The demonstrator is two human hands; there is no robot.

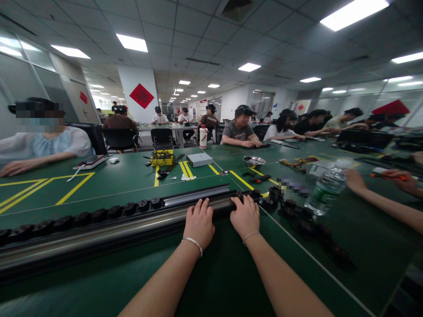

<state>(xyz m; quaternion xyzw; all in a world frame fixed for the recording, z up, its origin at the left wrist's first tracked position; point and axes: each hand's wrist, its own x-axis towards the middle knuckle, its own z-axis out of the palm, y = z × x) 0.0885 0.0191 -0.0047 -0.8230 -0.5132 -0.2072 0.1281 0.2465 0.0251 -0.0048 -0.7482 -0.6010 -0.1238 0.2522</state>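
A long black rail point(105, 229) with a shiny metal strip along it lies on the green table, running from the left edge to the middle. My left hand point(200, 222) grips its top near the right end, fingers curled over the far side. Close beside it, my right hand point(245, 215) holds the rail's right end, thumb to the left; its fingertips are partly hidden. Behind the strip sits a row of round black parts point(99, 215), and a shorter silver bar point(194, 195) lies to the right of them. More black parts point(309, 226) form a chain right of my right hand.
A water bottle point(328, 187) stands at the right, near other people's hands point(357, 181). Farther back are a metal bowl point(254, 162), a grey box point(199, 159), a yellow box with black cable point(162, 157) and coloured wires point(299, 164). People sit around the table.
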